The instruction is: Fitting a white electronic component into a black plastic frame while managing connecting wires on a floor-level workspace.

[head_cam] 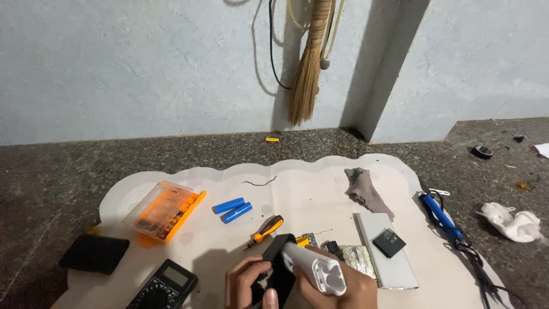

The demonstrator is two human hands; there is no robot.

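left hand (243, 283) steadies the black plastic case (278, 269); right hand (337, 286) grips the white plastic handheld tool (311, 268) aimed into it, both closed.

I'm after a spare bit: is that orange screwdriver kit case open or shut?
Shut, apparently: the orange case lies flat on the white mat with its clear lid down over the tray.

Pale plaster wall (143, 63), speckled stone floor (68, 166)
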